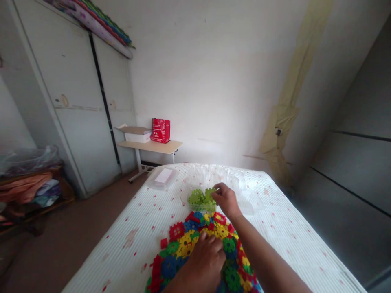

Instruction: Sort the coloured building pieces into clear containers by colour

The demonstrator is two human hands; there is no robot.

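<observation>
A heap of coloured plastic interlocking pieces (195,244), red, yellow, blue and green, lies on the white spotted bed (134,228). My left hand (206,256) rests on the heap with its fingers curled down into the pieces; whether it holds one is hidden. My right hand (225,198) reaches farther out and pinches a light green piece (210,192) at a clear container (200,201) filled with light green pieces.
Other clear plastic containers (163,177) sit at the bed's far end. A small side table (151,145) with a red bag (161,130) and a box stands by the wall. A wardrobe (73,101) is on the left, with clutter beside it.
</observation>
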